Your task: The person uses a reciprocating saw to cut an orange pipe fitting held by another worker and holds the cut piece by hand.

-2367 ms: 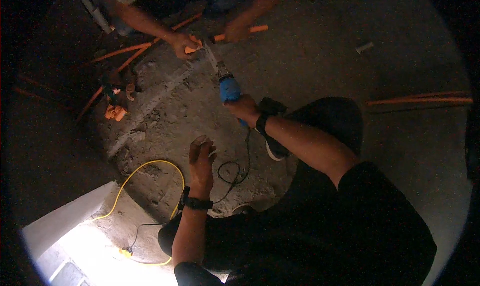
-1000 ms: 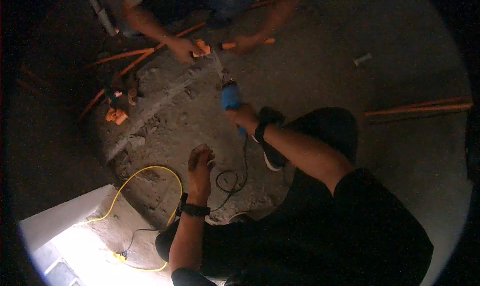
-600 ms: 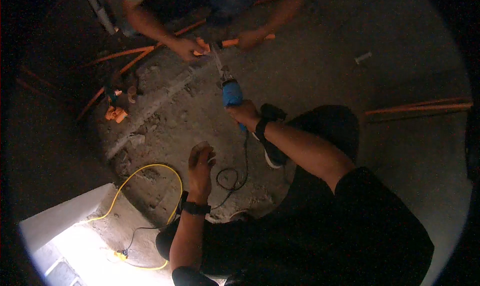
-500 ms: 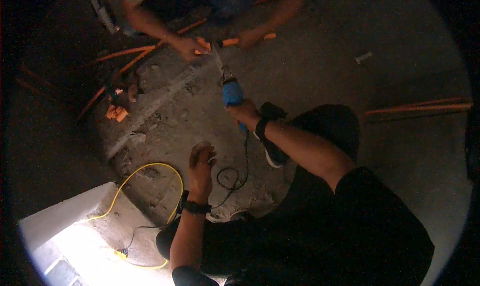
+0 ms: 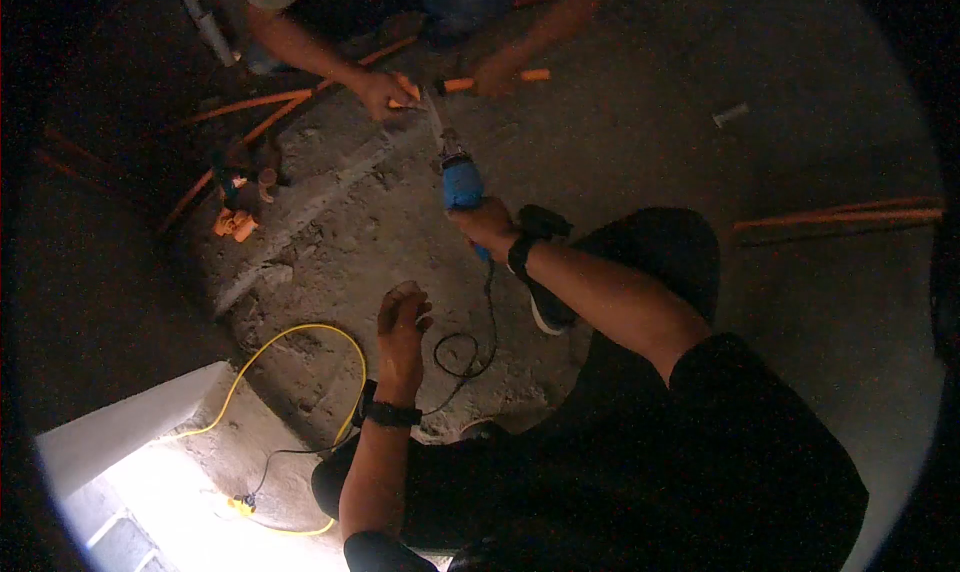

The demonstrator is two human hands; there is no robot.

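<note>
My right hand point(image 5: 485, 224) is wrapped round the handle of a blue corded power tool point(image 5: 462, 184). The tool's long pale metal front points up to the gap between two orange pieces. A co-worker's hand point(image 5: 380, 94) holds an orange fitting point(image 5: 405, 89) left of the tip; the co-worker's other hand point(image 5: 492, 78) holds a short orange pipe point(image 5: 535, 75) with a dark end, right of it. My left hand point(image 5: 402, 317) is raised over the rough floor with curled fingers, and something small and pale shows at them, too dim to make out.
Long orange pipes point(image 5: 265, 124) cross at the upper left, near orange fittings point(image 5: 235, 224). More pipes point(image 5: 840, 215) lie at the right, below a small white tube point(image 5: 730, 115). A yellow cable point(image 5: 300, 328) loops beside a brightly lit block point(image 5: 250, 427). The tool's black cord point(image 5: 457, 355) curls between my arms.
Since the earliest frame, the co-worker's hands and orange pieces have shifted slightly to the right. The tool stays in my right hand, and my left hand keeps its curled pose.
</note>
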